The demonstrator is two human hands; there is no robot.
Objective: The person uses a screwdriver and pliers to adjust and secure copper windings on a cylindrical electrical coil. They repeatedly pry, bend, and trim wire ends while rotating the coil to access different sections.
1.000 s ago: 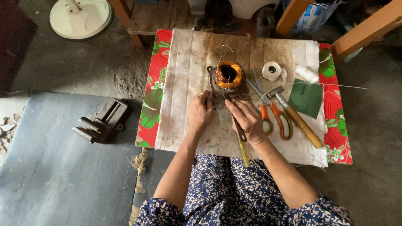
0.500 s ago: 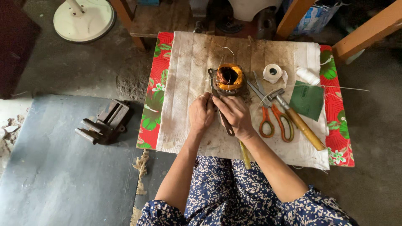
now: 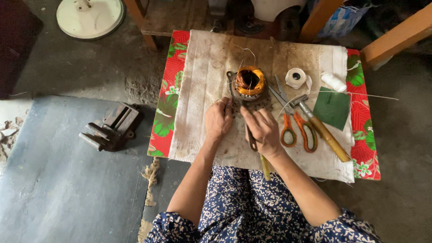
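Grip of the right hand closed on a yellow-handled tool aimed at the copper coil on the table, left hand apparently loosely curled and empty beside it; a slip could nick the thin windings or fingers.

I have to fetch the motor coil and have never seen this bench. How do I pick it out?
Find the dirty white cloth spread over the red flowered table cover. Near its top middle, just beyond both hands, sits the coil: a round metal ring wound with copper-orange wire, the only round copper thing there.
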